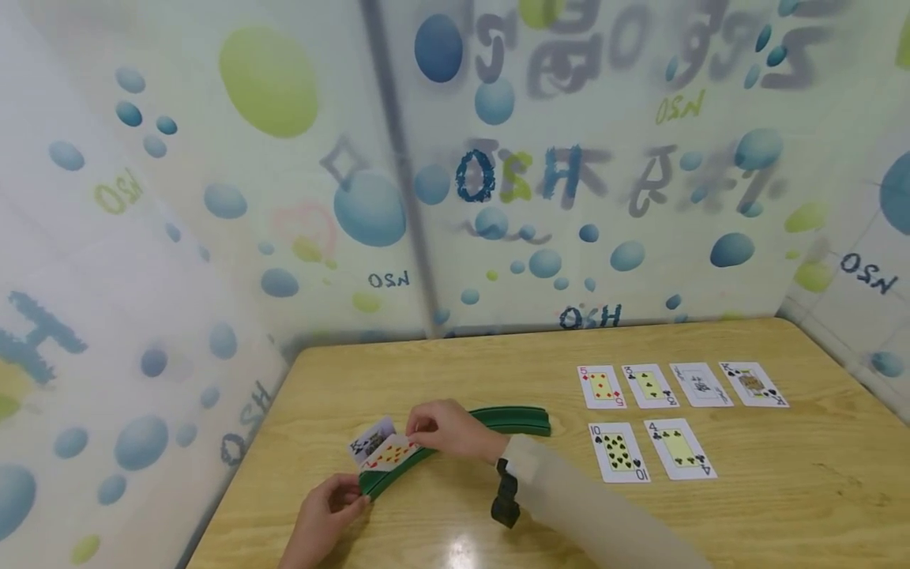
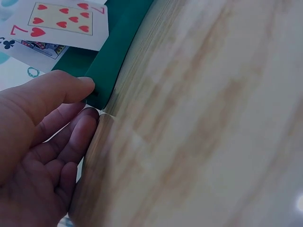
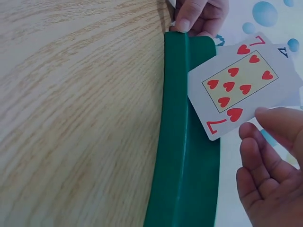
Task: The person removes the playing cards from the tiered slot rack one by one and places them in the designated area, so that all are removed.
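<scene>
A curved green card holder (image 1: 398, 472) lies on the table with two playing cards in its left part. In front leans the seven of hearts (image 3: 236, 87), tilted in the groove. Partly hidden behind it is a king of clubs (image 2: 35, 54). My left hand (image 1: 329, 510) grips the holder's near left end, thumb on the front of it. At the seven's upper right corner in the head view, my right hand (image 1: 451, 431) pinches the edge with thumb and fingertips. The right wrist view has that thumb right at the card's edge, the other fingers curled below.
To the right lie several face-up cards in two rows: a five of diamonds (image 1: 601, 387), a three of clubs (image 1: 648, 386), a joker (image 1: 701, 385) and a king (image 1: 752, 385) behind, a ten of spades (image 1: 618, 453) and a four of clubs (image 1: 680, 450) nearer. A patterned curtain (image 1: 526, 237) hangs behind the table.
</scene>
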`<state>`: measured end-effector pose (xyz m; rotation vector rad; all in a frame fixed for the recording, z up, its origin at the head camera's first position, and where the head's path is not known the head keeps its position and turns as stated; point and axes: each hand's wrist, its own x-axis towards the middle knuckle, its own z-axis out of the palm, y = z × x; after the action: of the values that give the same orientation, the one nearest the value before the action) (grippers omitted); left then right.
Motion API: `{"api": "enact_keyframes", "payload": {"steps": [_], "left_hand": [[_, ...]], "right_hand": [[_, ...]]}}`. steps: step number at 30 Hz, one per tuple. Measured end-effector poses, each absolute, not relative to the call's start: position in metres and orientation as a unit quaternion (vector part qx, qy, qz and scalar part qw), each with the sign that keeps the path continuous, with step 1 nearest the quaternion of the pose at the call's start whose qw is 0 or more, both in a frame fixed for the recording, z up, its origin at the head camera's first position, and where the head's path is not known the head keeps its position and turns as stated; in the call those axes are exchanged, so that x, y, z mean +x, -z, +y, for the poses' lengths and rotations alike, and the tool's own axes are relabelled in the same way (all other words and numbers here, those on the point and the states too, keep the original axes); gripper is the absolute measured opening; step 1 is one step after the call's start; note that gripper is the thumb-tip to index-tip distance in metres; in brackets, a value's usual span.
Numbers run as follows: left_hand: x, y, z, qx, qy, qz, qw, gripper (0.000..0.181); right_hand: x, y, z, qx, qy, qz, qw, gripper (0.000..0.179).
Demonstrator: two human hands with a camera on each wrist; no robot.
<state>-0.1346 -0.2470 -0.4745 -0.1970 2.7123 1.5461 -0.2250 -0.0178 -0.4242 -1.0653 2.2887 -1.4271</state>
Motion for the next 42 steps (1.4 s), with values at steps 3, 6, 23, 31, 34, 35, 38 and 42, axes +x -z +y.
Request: {"api": "enact_keyframes", "payload": {"steps": [3,6,23,31,34,35,38,42], "left_hand": [[-0.134,0.477,-0.249,-0.058,-0.491,0.869,0.010,0.028],[-0.134,0.479,-0.250,-0.058,-0.495,0.867,0.009,0.028],[-0.136,0.476,-0.247,-0.069,-0.490,0.869,0.015,0.027],[-0.136,0.474,-0.248,-0.071,-0.481,0.874,0.017,0.028],[-0.136,0.474,-0.248,-0.071,-0.478,0.875,0.016,0.028],[-0.136,0.473,-0.248,-0.071,-0.477,0.876,0.016,0.028],[-0.135,0.474,-0.248,-0.068,-0.477,0.876,0.014,0.028],[-0.135,0.474,-0.247,-0.065,-0.481,0.874,0.010,0.027]], "right_hand": [[-0.225,0.425,-0.012,-0.366,0.495,0.779,0.116,0.005],[-0.226,0.423,-0.002,-0.364,0.499,0.779,0.109,0.006],[-0.226,0.409,0.087,-0.312,0.468,0.826,0.044,0.004],[-0.230,0.409,0.132,-0.273,0.450,0.850,0.013,0.004],[-0.229,0.409,0.145,-0.261,0.443,0.858,0.007,0.004],[-0.229,0.409,0.149,-0.258,0.438,0.861,0.003,0.004],[-0.226,0.408,0.160,-0.251,0.427,0.869,-0.007,0.004],[-0.221,0.407,0.176,-0.226,0.416,0.881,-0.015,0.006]]}}
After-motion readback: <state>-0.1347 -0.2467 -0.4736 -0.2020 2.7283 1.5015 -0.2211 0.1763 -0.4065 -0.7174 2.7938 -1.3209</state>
